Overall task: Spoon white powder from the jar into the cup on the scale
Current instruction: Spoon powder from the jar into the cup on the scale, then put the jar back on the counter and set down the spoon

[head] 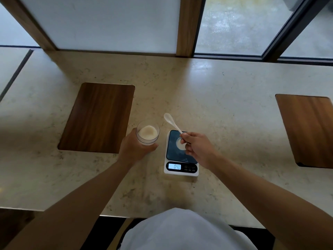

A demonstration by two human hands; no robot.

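Observation:
A clear jar [148, 134] with white powder in it stands on the counter, and my left hand [133, 148] wraps around its lower left side. To its right sits a white scale [181, 154] with a dark top plate and a lit display. A cup [179, 143] with pale contents rests on that plate, mostly hidden by my right hand [197, 148]. This hand pinches the handle of a white spoon [171, 121], whose bowl points up and away to the left, above the counter between jar and scale.
A dark wooden board [98, 117] lies left of the jar. A second wooden board [309, 129] lies at the right edge. The marble counter [216, 98] runs back to a window frame [187, 26]. My white shirt [183, 230] shows at the near edge.

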